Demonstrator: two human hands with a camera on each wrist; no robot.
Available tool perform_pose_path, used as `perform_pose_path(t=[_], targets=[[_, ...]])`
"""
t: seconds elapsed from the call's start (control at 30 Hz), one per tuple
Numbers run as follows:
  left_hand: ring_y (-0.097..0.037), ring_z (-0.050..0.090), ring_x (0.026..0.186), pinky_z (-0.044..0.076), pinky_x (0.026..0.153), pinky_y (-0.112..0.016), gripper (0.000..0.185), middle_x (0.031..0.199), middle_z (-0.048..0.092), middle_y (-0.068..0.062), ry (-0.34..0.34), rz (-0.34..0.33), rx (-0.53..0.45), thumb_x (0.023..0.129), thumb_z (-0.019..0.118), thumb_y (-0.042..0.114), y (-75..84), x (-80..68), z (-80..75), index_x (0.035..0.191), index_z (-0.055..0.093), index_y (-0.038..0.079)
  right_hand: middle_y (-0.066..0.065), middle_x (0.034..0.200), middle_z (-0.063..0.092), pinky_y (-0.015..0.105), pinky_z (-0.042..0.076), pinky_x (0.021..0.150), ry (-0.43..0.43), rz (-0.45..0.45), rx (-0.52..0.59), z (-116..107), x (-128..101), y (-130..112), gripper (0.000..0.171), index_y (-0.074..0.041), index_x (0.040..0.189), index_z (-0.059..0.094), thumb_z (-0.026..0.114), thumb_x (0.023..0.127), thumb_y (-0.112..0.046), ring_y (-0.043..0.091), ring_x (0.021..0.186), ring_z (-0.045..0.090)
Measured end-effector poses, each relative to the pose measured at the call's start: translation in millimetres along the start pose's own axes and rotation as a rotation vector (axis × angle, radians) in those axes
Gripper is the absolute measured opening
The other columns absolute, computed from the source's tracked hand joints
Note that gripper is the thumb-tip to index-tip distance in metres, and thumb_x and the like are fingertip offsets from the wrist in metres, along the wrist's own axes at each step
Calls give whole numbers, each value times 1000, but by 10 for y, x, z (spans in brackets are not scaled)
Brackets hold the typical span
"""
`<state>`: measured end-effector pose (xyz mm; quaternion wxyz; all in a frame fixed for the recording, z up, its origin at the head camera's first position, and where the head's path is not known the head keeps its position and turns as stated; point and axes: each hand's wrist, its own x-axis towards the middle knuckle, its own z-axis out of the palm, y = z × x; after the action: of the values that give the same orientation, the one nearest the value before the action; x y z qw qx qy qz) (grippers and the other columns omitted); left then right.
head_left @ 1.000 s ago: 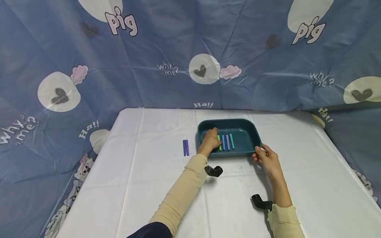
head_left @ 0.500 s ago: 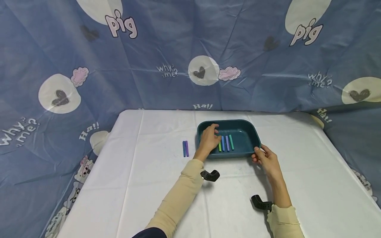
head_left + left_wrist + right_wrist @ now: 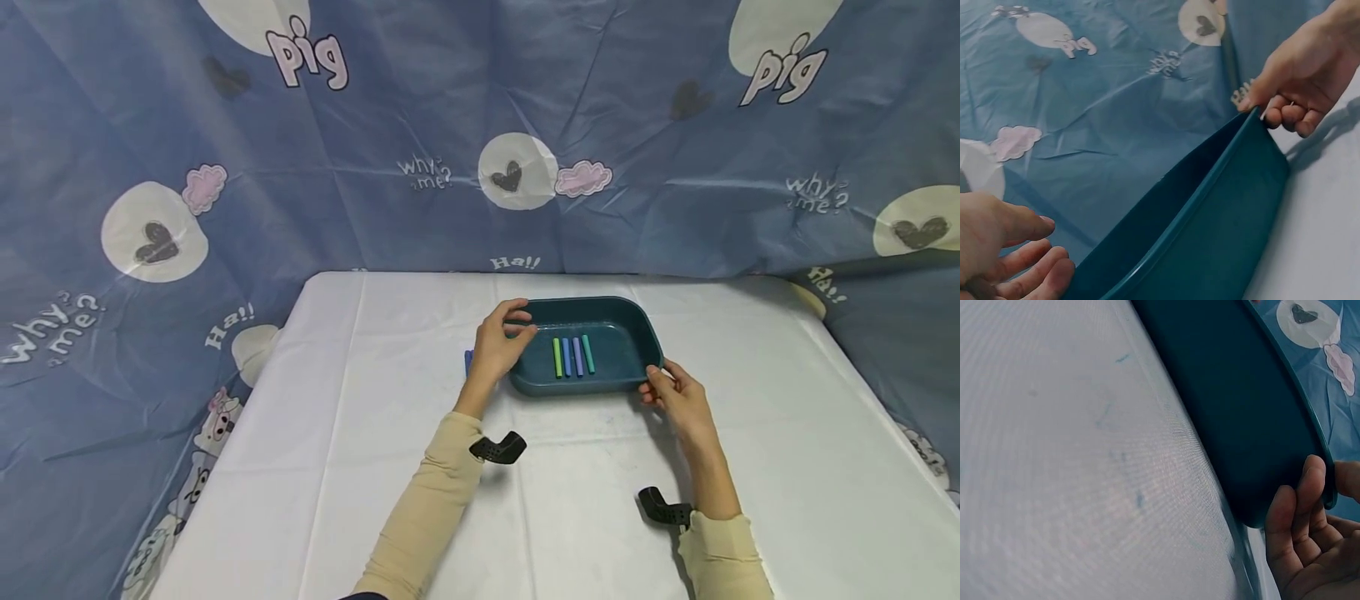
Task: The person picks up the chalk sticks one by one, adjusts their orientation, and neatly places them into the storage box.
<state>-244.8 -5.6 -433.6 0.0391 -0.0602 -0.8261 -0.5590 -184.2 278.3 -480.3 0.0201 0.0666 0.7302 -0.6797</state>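
A dark teal rectangular box [image 3: 577, 387] sits on the white-covered table. Inside it several slim coloured sticks lie side by side: yellow-green [image 3: 557, 358], blue [image 3: 567, 357], purple [image 3: 577, 357] and teal [image 3: 588, 354]. My left hand [image 3: 497, 343] is over the box's left end, thumb and fingers apart with nothing between them, as the left wrist view also shows [image 3: 1016, 250]. Behind that hand, a blue stick [image 3: 468, 360] on the table is partly covered. At the front right corner, my right hand [image 3: 681, 404] pinches the box's rim between thumb and fingers.
White cloth [image 3: 405, 467] spreads over the table on all sides of the box. A blue printed curtain [image 3: 420, 225] hangs along the back and both sides. Black wrist mounts [image 3: 501, 448] stick out from both forearms.
My left hand has come away from the yellow-green stick and moved left, now overlapping the sticks on the table. The row in the box is uncovered. My right hand keeps its grip on the rim.
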Motion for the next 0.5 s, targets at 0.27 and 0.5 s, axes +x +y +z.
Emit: perform_pose_path(t=[0.27, 0.5], targets=[[-21, 66, 101, 57, 78, -34, 45, 114, 64, -3, 30, -42, -20, 89, 66, 19, -117, -95, -190, 132, 53, 20, -11, 70, 67, 15, 53, 61, -3, 4, 8, 11, -5, -1, 62, 6, 140, 34, 56, 95, -29, 1, 63, 62], [-23, 66, 102, 58, 77, -30, 45, 114, 64, -5, 52, -54, -59, 88, 66, 16, -177, -147, -331, 131, 53, 22, -10, 70, 67, 15, 53, 59, -3, 18, 6, 14, -1, -7, 60, 6, 141, 33, 55, 96, -27, 1, 62, 63]])
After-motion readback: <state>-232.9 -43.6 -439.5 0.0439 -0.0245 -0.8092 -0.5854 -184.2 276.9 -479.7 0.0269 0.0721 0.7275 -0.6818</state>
